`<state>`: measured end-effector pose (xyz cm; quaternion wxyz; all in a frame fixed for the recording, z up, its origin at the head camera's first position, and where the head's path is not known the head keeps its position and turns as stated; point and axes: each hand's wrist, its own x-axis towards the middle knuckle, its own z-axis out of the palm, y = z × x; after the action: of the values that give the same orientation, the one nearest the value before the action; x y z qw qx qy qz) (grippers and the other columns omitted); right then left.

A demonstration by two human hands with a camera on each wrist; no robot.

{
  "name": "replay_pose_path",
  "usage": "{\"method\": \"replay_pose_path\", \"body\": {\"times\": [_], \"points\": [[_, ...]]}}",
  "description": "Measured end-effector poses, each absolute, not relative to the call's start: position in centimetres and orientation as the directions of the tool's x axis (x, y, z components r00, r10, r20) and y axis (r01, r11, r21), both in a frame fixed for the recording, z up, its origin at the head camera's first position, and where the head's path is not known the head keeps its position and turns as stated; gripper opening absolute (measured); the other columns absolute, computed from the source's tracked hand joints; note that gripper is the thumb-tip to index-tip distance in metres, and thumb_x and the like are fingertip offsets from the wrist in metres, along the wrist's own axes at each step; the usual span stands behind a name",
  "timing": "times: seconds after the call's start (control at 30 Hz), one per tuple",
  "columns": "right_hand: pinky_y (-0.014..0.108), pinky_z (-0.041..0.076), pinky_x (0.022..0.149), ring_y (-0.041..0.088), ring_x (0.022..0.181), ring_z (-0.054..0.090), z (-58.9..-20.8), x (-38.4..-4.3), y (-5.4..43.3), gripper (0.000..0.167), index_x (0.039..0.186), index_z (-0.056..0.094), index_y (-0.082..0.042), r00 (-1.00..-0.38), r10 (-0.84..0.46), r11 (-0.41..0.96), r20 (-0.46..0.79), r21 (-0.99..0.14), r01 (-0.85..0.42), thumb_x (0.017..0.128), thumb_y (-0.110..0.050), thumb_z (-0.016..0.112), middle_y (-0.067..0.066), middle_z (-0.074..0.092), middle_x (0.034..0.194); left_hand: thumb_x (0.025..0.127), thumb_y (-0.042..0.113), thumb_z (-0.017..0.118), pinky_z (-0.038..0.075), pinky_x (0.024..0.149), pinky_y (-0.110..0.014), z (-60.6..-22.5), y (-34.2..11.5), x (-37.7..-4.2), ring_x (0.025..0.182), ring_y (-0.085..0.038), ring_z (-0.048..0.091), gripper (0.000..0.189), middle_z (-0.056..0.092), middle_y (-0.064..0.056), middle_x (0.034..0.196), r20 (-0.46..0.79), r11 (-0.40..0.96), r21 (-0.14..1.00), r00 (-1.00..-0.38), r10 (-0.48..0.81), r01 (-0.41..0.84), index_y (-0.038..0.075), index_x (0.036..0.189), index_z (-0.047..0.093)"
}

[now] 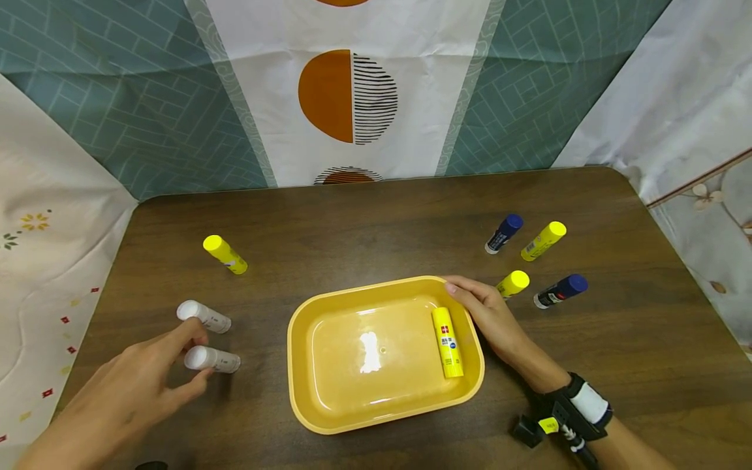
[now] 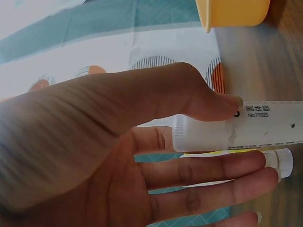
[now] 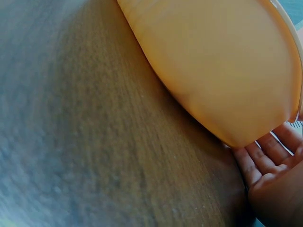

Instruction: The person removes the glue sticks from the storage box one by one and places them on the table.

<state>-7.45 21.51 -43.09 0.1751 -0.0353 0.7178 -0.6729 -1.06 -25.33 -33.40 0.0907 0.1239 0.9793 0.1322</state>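
Note:
My left hand (image 1: pixel 135 378) is at the left of the table, thumb and index finger on either side of a white glue stick (image 1: pixel 220 360). In the left wrist view the thumb lies over this glue stick (image 2: pixel 270 125); the index fingertip is hidden behind it. Just beyond lies a second white glue stick (image 1: pixel 211 318). My right hand (image 1: pixel 490 320) grips the far right corner of a yellow plastic tray (image 1: pixel 384 425). Its fingers (image 3: pixel 265 153) sit against the tray's outer wall. A yellow glue stick (image 1: pixel 448 343) lies inside the tray, along its right side.
Another yellow glue stick (image 1: pixel 226 254) stands at the back left. Beyond the right hand are a dark blue glue stick (image 1: pixel 504 234), a yellow one (image 1: pixel 543 241), a partly hidden yellow one (image 1: pixel 514 282) and another dark blue one (image 1: pixel 561 291). A patterned curtain (image 1: pixel 411 85) hangs behind the table.

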Motion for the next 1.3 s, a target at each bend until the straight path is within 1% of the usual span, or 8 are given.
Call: {"method": "replay_pose_path", "body": {"times": [0.17,0.37,0.57,0.73,0.93,1.03,1.23,1.3], "points": [[0.035,0.06,0.088,0.028,0.104,0.069,-43.0,-7.5,21.5,0.046,0.141,0.057,-0.006,-0.934,-0.288,0.101,-0.212,-0.977,0.19,0.108,-0.036,0.049,0.019,0.062,0.132,0.08,0.024,0.084,0.037,0.054,-0.031,-33.7,-25.3,-1.3,0.068,-0.008,0.051,0.038,0.064,0.013,0.09,-0.158,0.934,0.287,-0.951,0.266,0.213,0.028,0.103,0.054],[0.036,0.06,0.087,0.028,0.101,0.069,-42.9,-7.6,21.5,0.045,0.141,0.057,-0.006,-0.933,-0.296,0.089,-0.207,-0.978,0.189,0.108,-0.036,0.049,0.02,0.062,0.13,0.081,0.024,0.083,0.041,0.054,-0.035,-33.9,-25.3,-1.6,0.073,-0.014,0.056,0.038,0.067,0.009,0.094,-0.216,0.941,0.291,-0.946,0.24,0.172,0.024,0.11,0.057],[0.036,0.06,0.086,0.028,0.1,0.069,-42.9,-7.6,21.5,0.044,0.141,0.056,-0.006,-0.933,-0.3,0.084,-0.198,-0.98,0.181,0.108,-0.035,0.049,0.019,0.062,0.129,0.08,0.031,0.087,0.048,0.056,-0.042,-33.2,-25.3,-1.6,0.078,-0.018,0.062,0.05,0.07,0.005,0.106,-0.248,0.952,0.261,-0.942,0.227,0.16,0.026,0.12,0.057],[0.037,0.061,0.086,0.028,0.101,0.069,-42.8,-7.7,21.4,0.044,0.142,0.056,-0.007,-0.933,-0.305,0.083,-0.193,-0.981,0.176,0.108,-0.034,0.049,0.019,0.063,0.13,0.079,0.039,0.086,0.049,0.055,-0.047,-32.6,-25.1,-1.6,0.082,-0.023,0.065,0.058,0.069,0.001,0.114,-0.26,0.958,0.245,-0.942,0.214,0.15,0.029,0.127,0.054],[0.038,0.061,0.086,0.029,0.101,0.069,-42.9,-7.7,21.5,0.043,0.141,0.057,-0.007,-0.93,-0.317,0.076,-0.186,-0.982,0.171,0.108,-0.033,0.049,0.019,0.063,0.129,0.08,0.041,0.086,0.045,0.051,-0.042,-32.4,-25.1,-1.2,0.08,-0.023,0.066,0.058,0.069,0.005,0.112,-0.2,0.949,0.263,-0.953,0.228,0.172,0.031,0.127,0.055],[0.038,0.061,0.086,0.029,0.101,0.069,-42.9,-7.6,21.5,0.043,0.141,0.057,-0.006,-0.929,-0.319,0.074,-0.185,-0.983,0.17,0.108,-0.033,0.049,0.019,0.063,0.129,0.08,0.04,0.086,0.045,0.05,-0.043,-32.3,-25.2,-1.1,0.079,-0.025,0.067,0.058,0.069,0.005,0.112,-0.178,0.945,0.274,-0.956,0.234,0.18,0.033,0.128,0.055],[0.037,0.061,0.086,0.028,0.1,0.069,-43.0,-7.5,21.6,0.043,0.141,0.057,-0.006,-0.933,-0.302,0.081,-0.194,-0.981,0.178,0.109,-0.033,0.049,0.02,0.063,0.129,0.077,0.035,0.089,0.041,0.049,-0.039,-32.3,-25.3,-1.1,0.07,-0.019,0.062,0.06,0.068,0.009,0.105,-0.104,0.933,0.272,-0.957,0.272,0.236,0.033,0.127,0.055],[0.037,0.061,0.086,0.028,0.1,0.069,-43.0,-7.5,21.7,0.043,0.141,0.057,-0.006,-0.933,-0.302,0.083,-0.196,-0.98,0.179,0.108,-0.033,0.049,0.019,0.063,0.129,0.077,0.034,0.089,0.041,0.051,-0.037,-32.2,-25.3,-1.0,0.071,-0.018,0.064,0.06,0.069,0.012,0.103,-0.075,0.926,0.274,-0.955,0.288,0.258,0.034,0.127,0.055]]}}
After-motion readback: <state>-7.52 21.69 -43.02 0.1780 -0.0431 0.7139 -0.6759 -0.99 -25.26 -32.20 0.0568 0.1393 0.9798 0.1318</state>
